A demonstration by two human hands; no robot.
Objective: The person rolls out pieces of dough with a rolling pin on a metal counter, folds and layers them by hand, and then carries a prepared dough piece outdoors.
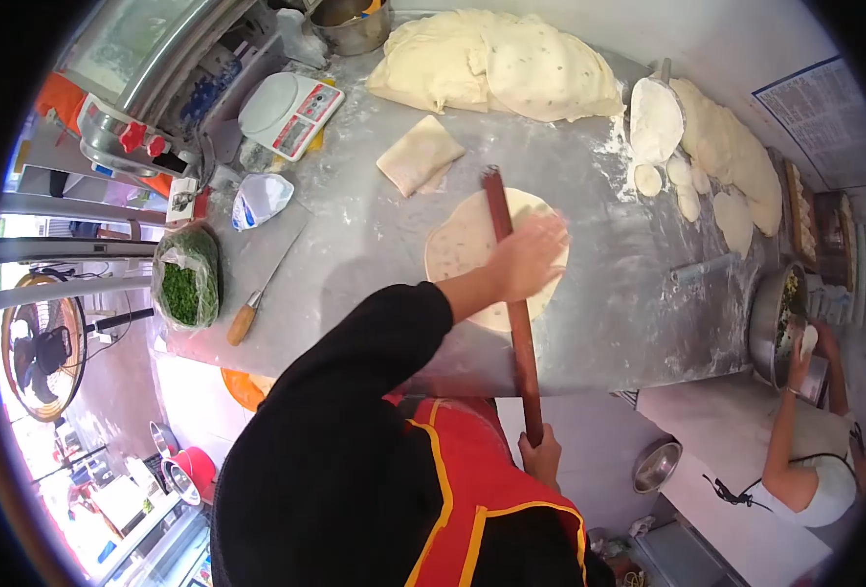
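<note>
A round, flat sheet of dough [462, 240] with darker specks showing through lies on the metal worktop [355, 254]. Across it runs a long reddish-brown rolling pin [523, 342], its far end beyond the middle of the dough. My left hand [529, 256] lies over the pin and the dough's right part, fingers stretched out and somewhat blurred. Below the table's near edge, my right hand [542, 456] is closed around the pin's near end. A folded, square dough piece [419, 155] rests just behind the round sheet.
Large dough mounds [491, 64] lie at the back, beside a flour scoop [656, 122] and small dough pieces. On the left are a scale [291, 112], a wooden-handled pointed tool [247, 318] and a bag of chopped greens [186, 279]. Another person [795, 470] works at a metal bowl [770, 323].
</note>
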